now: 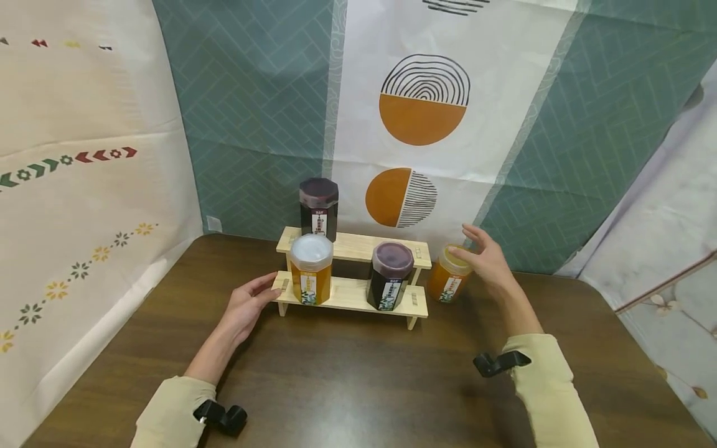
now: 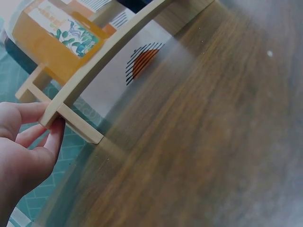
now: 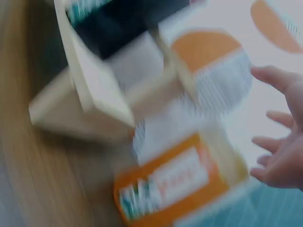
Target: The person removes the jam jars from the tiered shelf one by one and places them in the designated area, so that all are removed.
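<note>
A two-tier wooden stand (image 1: 350, 294) is on the table. My left hand (image 1: 250, 306) pinches the left end of its lower shelf; in the left wrist view the thumb lies on top with fingers beneath. Near that end stands an orange jar with a whitish lid (image 1: 311, 269). A dark purple jar (image 1: 389, 277) stands towards the lower shelf's right end, and another dark jar (image 1: 319, 208) on the upper shelf's left. My right hand (image 1: 486, 256), fingers spread and holding nothing, is beside the lid of an orange jar (image 1: 446, 275) on the table, right of the stand.
The brown wooden table (image 1: 347, 379) extends in front of the stand and to both sides. Behind it hangs a patterned green and white cloth (image 1: 257, 124). A cream cloth (image 1: 84, 205) hangs along the left, and a pale floral one (image 1: 672, 323) along the right.
</note>
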Motion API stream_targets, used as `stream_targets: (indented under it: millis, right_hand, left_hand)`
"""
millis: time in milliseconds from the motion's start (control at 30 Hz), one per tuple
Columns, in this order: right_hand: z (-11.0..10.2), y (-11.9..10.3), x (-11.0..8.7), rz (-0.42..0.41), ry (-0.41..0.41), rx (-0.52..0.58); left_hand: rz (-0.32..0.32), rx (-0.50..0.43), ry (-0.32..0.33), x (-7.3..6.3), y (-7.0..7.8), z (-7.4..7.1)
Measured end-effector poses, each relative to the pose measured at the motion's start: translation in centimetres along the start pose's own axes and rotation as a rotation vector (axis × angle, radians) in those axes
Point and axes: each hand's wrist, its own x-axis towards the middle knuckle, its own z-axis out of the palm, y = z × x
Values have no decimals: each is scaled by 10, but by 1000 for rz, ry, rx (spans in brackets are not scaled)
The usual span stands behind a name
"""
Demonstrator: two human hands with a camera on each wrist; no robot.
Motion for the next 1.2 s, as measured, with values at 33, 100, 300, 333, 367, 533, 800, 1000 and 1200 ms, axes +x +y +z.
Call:
stream_targets:
  millis: [33,100,300,333,367,533,800,1000,1200]
  right_hand:
    - [5,-6,-4,-8,30,13]
    - [15,-18,-10,-31,57,51]
    - [38,-50,-15,-92,5,151]
    - [41,-56,-13,-96,-7,166]
    - [44,-61,-11,-100,-19,176]
    - [62,-88,3,-96,-59,224]
    - [97,-123,35,-43,-121,341]
    - [126,-139,60,51,-162,394]
    - [156,-156,82,127,-213,387]
  left_hand:
    - [-2,-1,0,0,-1,1]
    - [-1,-5,-2,1,-2,3]
    - [5,-16,-9,4,-4,8]
    - [6,-15,-10,4,-4,8]
    - [7,-17,-12,4,-4,8]
    - [4,-11,-11,6,-5,8]
    - [-4,1,-9,5,-4,4]
    - [-1,-1,-1,4,-4,2]
    - [-2,-7,13,1,-1,-3]
